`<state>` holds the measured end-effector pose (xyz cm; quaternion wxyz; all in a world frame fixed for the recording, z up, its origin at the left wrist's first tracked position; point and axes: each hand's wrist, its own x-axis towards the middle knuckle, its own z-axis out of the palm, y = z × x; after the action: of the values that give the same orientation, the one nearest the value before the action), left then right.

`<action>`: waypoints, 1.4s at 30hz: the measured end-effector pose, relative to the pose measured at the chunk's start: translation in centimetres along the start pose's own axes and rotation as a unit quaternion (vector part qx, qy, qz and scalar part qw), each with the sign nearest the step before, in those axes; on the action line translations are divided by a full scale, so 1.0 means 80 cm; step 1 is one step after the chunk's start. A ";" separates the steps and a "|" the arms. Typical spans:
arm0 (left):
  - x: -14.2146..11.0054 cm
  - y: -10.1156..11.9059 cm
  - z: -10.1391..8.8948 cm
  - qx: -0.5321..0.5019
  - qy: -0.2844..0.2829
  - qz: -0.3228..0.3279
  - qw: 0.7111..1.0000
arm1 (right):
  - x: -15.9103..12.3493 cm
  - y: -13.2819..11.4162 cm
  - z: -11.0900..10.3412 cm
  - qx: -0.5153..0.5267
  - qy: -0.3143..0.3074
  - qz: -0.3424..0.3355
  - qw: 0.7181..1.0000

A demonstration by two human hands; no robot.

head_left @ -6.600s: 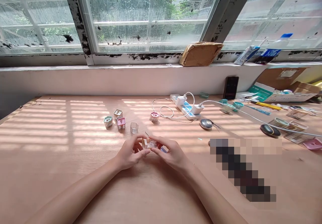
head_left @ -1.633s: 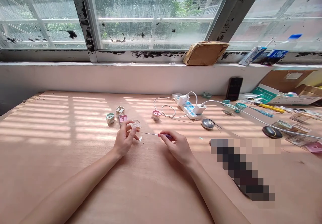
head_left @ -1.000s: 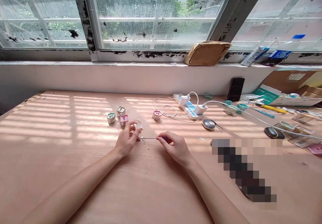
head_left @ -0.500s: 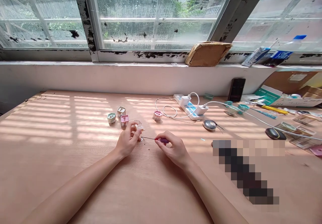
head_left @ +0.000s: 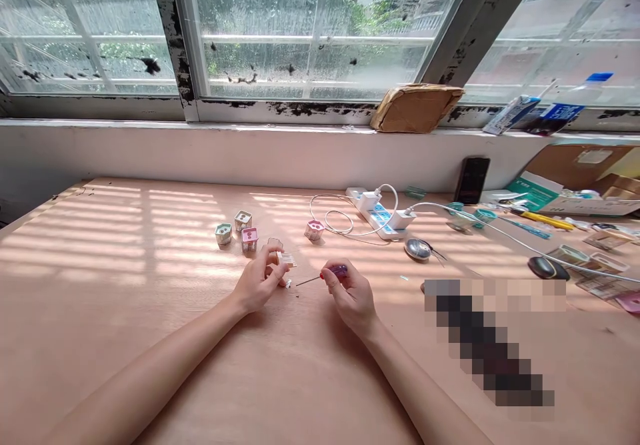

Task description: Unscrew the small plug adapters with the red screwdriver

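Observation:
My left hand is closed, its fingers and thumb on a small cream-white plastic part. A clear plastic piece shows just behind its fingers. Below the fingertips is a tiny silvery bit; whether the hand touches it I cannot tell. My right hand grips a screwdriver by its purple and red handle. The thin shaft points left and slightly down, its tip apart from the cream-white part. A tiny dark speck, perhaps a screw, lies on the table under the tip.
Beyond my left hand stand small cups with green, cream and pink tops. Another pink-topped cup is near a power strip with white cables. To the right are a round silvery object and a black mouse.
My right hand has moved right with the screwdriver, drawing its tip away from my left hand; the shaft now slants down. My left hand has shifted slightly right with the cream-white part.

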<state>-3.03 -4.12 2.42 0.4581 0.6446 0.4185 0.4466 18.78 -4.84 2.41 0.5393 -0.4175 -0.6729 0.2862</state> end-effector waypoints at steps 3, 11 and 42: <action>-0.002 0.003 0.001 0.006 -0.021 0.003 1.000 | 0.000 -0.002 0.001 -0.016 -0.017 -0.019 1.000; -0.001 0.008 0.000 0.005 -0.021 -0.003 1.000 | -0.002 -0.005 0.006 -0.009 -0.055 -0.032 0.998; -0.006 0.015 0.001 0.056 -0.035 0.032 0.997 | -0.002 -0.011 0.004 -0.040 -0.041 -0.034 0.998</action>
<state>-2.92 -4.88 3.50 0.4213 0.6974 0.4054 0.4144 18.24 -5.36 3.01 0.5032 -0.4036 -0.7194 0.2574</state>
